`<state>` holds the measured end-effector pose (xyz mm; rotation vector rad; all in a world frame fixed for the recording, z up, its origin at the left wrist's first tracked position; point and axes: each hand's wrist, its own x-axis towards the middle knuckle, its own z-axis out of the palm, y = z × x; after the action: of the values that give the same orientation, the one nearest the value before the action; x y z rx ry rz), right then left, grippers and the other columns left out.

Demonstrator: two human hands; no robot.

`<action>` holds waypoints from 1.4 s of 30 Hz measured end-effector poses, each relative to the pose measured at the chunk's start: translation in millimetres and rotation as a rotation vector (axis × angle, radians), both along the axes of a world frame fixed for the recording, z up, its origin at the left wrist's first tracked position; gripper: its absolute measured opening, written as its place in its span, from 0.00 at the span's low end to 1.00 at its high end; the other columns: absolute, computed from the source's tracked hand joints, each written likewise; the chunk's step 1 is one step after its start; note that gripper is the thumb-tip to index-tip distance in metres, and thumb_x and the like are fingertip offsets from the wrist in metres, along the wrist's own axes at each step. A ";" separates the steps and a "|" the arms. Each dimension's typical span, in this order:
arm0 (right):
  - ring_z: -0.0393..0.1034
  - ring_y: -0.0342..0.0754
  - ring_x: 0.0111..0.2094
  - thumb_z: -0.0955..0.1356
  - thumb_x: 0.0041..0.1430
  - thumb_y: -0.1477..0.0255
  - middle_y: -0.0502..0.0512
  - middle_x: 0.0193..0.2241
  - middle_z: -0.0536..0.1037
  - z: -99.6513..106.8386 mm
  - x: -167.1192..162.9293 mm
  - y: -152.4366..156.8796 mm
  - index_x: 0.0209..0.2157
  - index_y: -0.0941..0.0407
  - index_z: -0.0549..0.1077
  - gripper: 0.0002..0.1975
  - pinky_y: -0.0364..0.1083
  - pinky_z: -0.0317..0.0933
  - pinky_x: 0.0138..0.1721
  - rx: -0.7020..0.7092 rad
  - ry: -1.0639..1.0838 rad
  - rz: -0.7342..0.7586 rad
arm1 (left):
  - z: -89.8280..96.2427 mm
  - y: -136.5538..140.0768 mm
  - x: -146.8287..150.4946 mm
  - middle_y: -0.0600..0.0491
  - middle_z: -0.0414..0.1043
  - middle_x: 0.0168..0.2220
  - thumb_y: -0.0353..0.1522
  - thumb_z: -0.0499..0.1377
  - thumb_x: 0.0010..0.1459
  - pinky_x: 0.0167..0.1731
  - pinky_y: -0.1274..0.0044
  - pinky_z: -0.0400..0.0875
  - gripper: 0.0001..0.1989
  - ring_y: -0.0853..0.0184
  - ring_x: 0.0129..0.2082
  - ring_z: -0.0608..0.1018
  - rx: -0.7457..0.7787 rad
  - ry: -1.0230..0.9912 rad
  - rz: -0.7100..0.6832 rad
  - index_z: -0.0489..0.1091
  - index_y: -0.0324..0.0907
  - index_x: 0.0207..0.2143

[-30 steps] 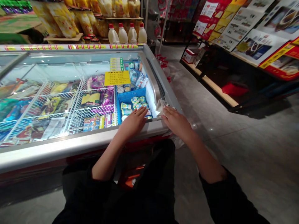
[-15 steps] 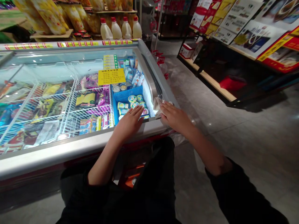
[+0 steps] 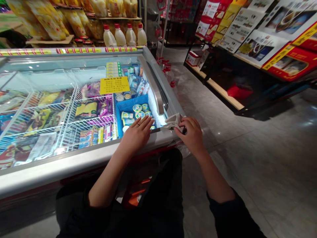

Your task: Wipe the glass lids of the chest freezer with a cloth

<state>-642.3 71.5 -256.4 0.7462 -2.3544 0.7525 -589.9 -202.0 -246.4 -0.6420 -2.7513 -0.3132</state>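
A crumpled whitish cloth lies on the front right corner of a chest freezer. My right hand pinches the cloth's near edge between thumb and fingers. Flat on the glass near the freezer's front rim rests my left hand, its fingers stretched out and holding nothing. Under the glass, close to the left hand, a blue basket holds several small tubs. Part of the basket is hidden by that hand.
White wire baskets with bagged goods fill the freezer further left. A yellow sign lies on the glass. Behind stand red-capped bottles and jars of yellow fruit. A low shelf with boxes stands to the right.
My right hand has shifted from lying over the cloth to pinching its edge, with the cloth slightly further right. The left hand stays on the glass. The view has moved slightly.
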 end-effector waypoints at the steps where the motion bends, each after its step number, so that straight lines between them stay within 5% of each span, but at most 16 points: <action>1: 0.74 0.60 0.47 0.71 0.61 0.75 0.58 0.39 0.79 1.2 -0.5 2.5 0.34 0.50 0.72 0.06 0.59 0.71 0.51 0.013 -0.001 -0.019 | 0.6 1.3 0.1 0.41 0.67 0.69 0.28 0.49 0.74 0.72 0.57 0.61 0.24 0.55 0.72 0.67 -0.014 0.007 -0.012 0.66 0.35 0.68; 5: 0.72 0.60 0.45 0.71 0.54 0.79 0.57 0.37 0.76 2.6 0.5 13.4 0.39 0.51 0.73 0.12 0.60 0.72 0.50 0.024 -0.043 -0.040 | 2.9 11.9 -4.6 0.42 0.66 0.70 0.27 0.49 0.74 0.72 0.59 0.62 0.24 0.57 0.72 0.67 -0.001 0.012 -0.033 0.65 0.35 0.69; 9: 0.70 0.60 0.59 0.68 0.57 0.79 0.60 0.51 0.76 -2.6 -9.6 15.6 0.57 0.49 0.76 0.26 0.61 0.68 0.61 -0.004 -0.152 -0.020 | 4.6 37.4 -19.9 0.42 0.65 0.71 0.29 0.50 0.74 0.73 0.62 0.61 0.24 0.60 0.73 0.64 0.055 -0.024 -0.075 0.63 0.36 0.70; 16: 0.57 0.53 0.74 0.62 0.65 0.81 0.52 0.70 0.69 7.5 -26.9 20.9 0.67 0.44 0.70 0.32 0.61 0.55 0.74 0.103 -0.355 0.145 | 4.9 58.3 -29.0 0.39 0.58 0.74 0.30 0.52 0.74 0.74 0.62 0.59 0.27 0.58 0.75 0.60 0.063 -0.104 -0.025 0.59 0.33 0.72; 22: 0.55 0.54 0.75 0.66 0.69 0.75 0.53 0.72 0.66 14.8 -9.5 31.9 0.70 0.45 0.68 0.30 0.61 0.56 0.74 0.162 -0.382 0.162 | 4.8 57.7 -22.6 0.40 0.58 0.74 0.30 0.50 0.75 0.74 0.62 0.58 0.26 0.59 0.75 0.59 0.064 -0.119 -0.012 0.58 0.33 0.72; 30: 0.53 0.55 0.75 0.66 0.67 0.79 0.52 0.72 0.66 7.7 -91.7 -8.6 0.69 0.45 0.68 0.32 0.64 0.53 0.74 0.123 -0.353 0.179 | 6.0 53.8 -26.9 0.42 0.46 0.78 0.31 0.51 0.75 0.75 0.59 0.54 0.33 0.56 0.78 0.50 0.098 -0.097 0.042 0.45 0.39 0.77; 38: 0.57 0.55 0.74 0.65 0.63 0.83 0.50 0.71 0.68 6.2 -50.4 19.4 0.68 0.43 0.69 0.36 0.64 0.56 0.73 0.138 -0.353 0.210 | 4.1 54.4 -26.6 0.40 0.46 0.78 0.31 0.53 0.74 0.75 0.58 0.55 0.36 0.55 0.78 0.51 0.097 -0.083 0.105 0.41 0.39 0.78; 42: 0.57 0.55 0.74 0.65 0.63 0.84 0.51 0.71 0.68 4.1 -96.0 1.6 0.67 0.44 0.70 0.35 0.65 0.55 0.73 0.114 -0.336 0.206 | 4.0 55.5 -26.2 0.41 0.46 0.78 0.31 0.53 0.74 0.75 0.59 0.54 0.35 0.56 0.78 0.52 0.069 -0.085 0.088 0.44 0.39 0.78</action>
<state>-738.3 73.1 -252.3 0.9889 -2.6671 0.8959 -616.1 -146.4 -242.4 -0.4997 -2.8248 -0.4230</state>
